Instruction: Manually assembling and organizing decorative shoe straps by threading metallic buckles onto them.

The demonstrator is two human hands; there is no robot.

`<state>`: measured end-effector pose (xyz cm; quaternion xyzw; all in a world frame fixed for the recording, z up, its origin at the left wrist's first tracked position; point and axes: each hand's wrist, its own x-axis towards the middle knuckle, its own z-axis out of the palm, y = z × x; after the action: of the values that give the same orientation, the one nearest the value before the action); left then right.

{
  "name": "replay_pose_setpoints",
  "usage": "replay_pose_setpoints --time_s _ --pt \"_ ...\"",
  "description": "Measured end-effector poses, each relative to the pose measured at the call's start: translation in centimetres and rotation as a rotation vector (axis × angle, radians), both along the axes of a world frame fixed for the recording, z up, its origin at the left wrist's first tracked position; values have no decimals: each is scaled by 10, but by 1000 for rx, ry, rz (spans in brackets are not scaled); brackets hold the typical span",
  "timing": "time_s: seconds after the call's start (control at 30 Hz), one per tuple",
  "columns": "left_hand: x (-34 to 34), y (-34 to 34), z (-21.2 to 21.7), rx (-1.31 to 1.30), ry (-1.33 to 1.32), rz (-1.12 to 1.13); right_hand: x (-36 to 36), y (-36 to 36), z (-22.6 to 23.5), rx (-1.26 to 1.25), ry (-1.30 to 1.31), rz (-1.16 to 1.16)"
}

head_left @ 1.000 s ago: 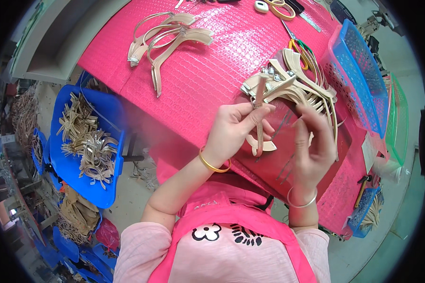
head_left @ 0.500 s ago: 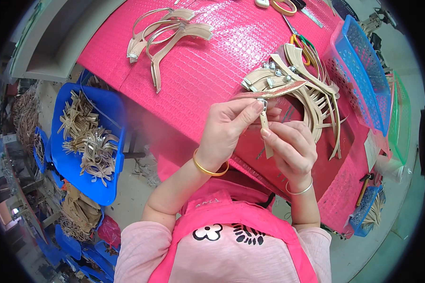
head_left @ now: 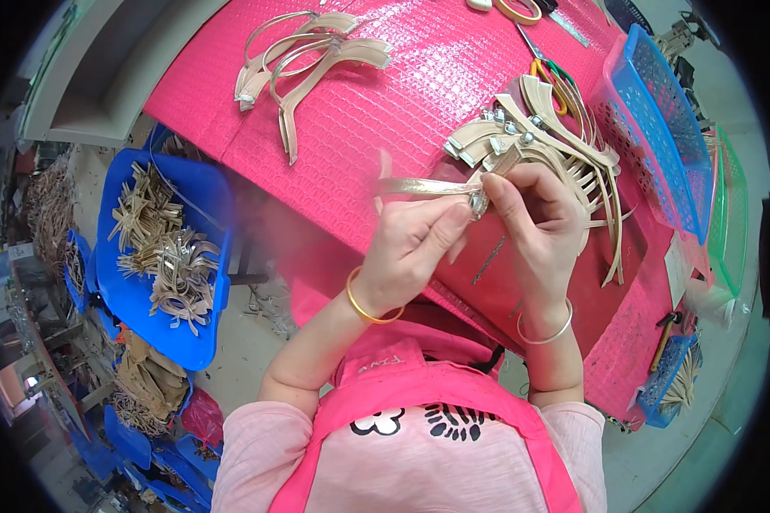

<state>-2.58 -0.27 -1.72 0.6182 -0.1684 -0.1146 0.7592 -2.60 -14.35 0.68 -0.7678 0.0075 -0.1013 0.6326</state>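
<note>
Both hands meet over the near edge of a pink quilted table (head_left: 385, 94). My left hand (head_left: 415, 244) and my right hand (head_left: 530, 218) pinch one gold-beige strap (head_left: 423, 185) that runs level to the left, with a small metal buckle (head_left: 479, 203) between the fingertips. Just beyond my right hand lies a pile of similar straps with buckles (head_left: 539, 128). A gold bangle circles my left wrist and a silver one my right.
Another bunch of looped straps (head_left: 308, 51) lies at the table's far left. A blue basket (head_left: 659, 128) and a green one (head_left: 727, 214) stand at the right. A blue tub of strap pieces (head_left: 158, 256) sits on the floor at left. Scissors (head_left: 543, 60) lie beyond the pile.
The hands have turned the strap from hanging down to lying level, pointing left, and shifted slightly left. The buckle end now sits between both sets of fingertips.
</note>
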Motion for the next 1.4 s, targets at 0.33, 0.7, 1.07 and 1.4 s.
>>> replay_pose_setpoints --time_s 0.33,0.7,1.07,1.4 --pt "0 11 20 108 154 162 -6 10 -4 631 131 166" --pt "6 13 12 341 -310 425 -13 31 -13 809 121 83" --pt "5 7 -1 597 -402 327 -17 33 -27 1132 339 134" --pt "12 10 -2 653 -659 336 17 12 -48 105 -127 57"
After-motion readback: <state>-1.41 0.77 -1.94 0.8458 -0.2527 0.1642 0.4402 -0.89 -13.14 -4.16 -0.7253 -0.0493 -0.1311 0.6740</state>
